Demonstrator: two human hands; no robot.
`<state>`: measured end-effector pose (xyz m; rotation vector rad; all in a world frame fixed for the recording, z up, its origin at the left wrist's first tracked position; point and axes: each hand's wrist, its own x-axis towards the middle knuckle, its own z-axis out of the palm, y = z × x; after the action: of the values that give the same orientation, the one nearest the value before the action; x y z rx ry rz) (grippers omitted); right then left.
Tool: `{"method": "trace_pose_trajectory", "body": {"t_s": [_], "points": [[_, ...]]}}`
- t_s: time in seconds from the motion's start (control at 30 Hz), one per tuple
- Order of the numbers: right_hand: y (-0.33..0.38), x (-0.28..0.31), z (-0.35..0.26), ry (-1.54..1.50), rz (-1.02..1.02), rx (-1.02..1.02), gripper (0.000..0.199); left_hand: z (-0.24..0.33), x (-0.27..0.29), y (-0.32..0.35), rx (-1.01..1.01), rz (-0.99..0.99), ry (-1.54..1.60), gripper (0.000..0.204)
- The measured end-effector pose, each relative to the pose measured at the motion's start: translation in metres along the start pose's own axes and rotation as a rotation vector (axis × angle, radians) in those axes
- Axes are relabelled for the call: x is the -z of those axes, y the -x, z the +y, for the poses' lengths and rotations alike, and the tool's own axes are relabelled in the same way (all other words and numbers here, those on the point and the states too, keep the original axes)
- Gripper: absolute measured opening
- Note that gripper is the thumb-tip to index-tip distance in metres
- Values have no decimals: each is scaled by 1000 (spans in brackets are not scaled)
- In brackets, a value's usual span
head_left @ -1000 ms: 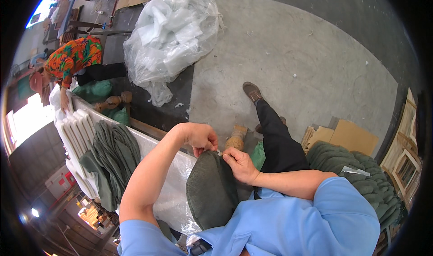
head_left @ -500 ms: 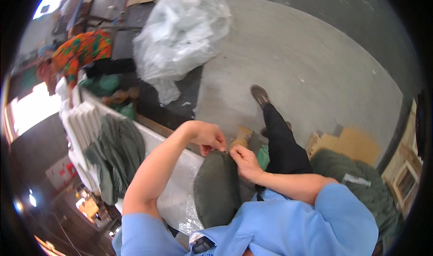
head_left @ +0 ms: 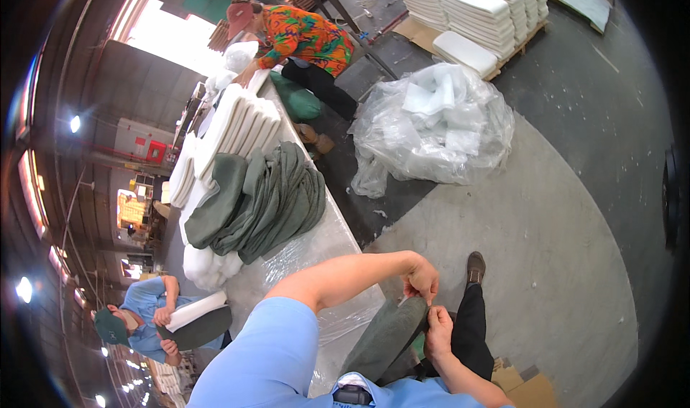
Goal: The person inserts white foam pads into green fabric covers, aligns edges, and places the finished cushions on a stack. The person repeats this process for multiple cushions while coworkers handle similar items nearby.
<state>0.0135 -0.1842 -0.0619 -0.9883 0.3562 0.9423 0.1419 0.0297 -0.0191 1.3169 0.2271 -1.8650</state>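
A dark green fabric cushion cover point(head_left: 388, 336) rests against my front at the table's edge, its shape rounded and smooth. My left hand point(head_left: 422, 277) pinches its far tip with bent fingers. Just beside it, my right hand point(head_left: 439, 332) grips the same edge, thumb and fingers pressed together. Whatever lies exactly between the fingertips is too small to make out. To the left on the table lies a heap of matching green covers point(head_left: 277, 199).
The plastic-wrapped table point(head_left: 348, 293) carries stacked white pads point(head_left: 241, 131). A co-worker in a patterned shirt point(head_left: 305, 41) bends over its far end; another point(head_left: 151, 300) across it holds a green cover and white pad. A big clear plastic bag point(head_left: 438, 131) sits on the floor; cardboard point(head_left: 528, 390) lies nearby.
My view has swung to the left, bringing the covers, both co-workers and stacked pads further in. Both hands keep hold of the green cover's tip, which now tilts more to the right.
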Motion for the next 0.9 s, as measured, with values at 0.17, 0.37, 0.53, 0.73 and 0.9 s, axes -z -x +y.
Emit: {"method": "trace_pose_trajectory", "body": {"t_s": [0.17, 0.37, 0.53, 0.73, 0.9], "points": [[-8, -8, 5, -222, -42, -138, 27, -15, -20, -3, -179, 184, 52, 27], [-19, -24, -18, -123, 83, -309, 54, -32, -47, -14, -362, 452, 328, 24], [-23, -25, -24, -88, 145, -415, 58, -40, -63, -25, -349, 621, 354, 23], [-41, -32, -31, 8, 214, -469, 55, -57, -65, -32, -392, 832, 449, 24], [-55, -34, -33, 180, 244, -525, 50, -54, -70, -14, -261, 865, 593, 22]]}}
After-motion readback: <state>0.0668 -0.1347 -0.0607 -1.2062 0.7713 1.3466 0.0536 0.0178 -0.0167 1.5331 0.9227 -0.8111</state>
